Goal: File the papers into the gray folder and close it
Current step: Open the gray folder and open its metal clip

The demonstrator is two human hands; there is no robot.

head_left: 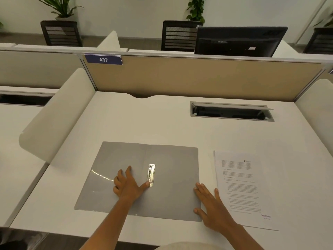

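The gray folder (171, 165) lies open and flat on the white desk, with a metal clip (151, 175) near its spine. My left hand (127, 184) rests on the folder's left half, its thumb touching the lower end of the clip. My right hand (211, 204) lies flat with fingers spread at the folder's right edge, partly on the desk. A stack of printed papers (241, 188) sits on the desk to the right of the folder, just beside my right hand. Neither hand holds anything.
The white desk (137, 123) has curved white side dividers (57, 112), a tan back partition (198, 78) and an open cable tray (230, 111) at the back right. A black monitor (237, 41) and chairs stand beyond the partition.
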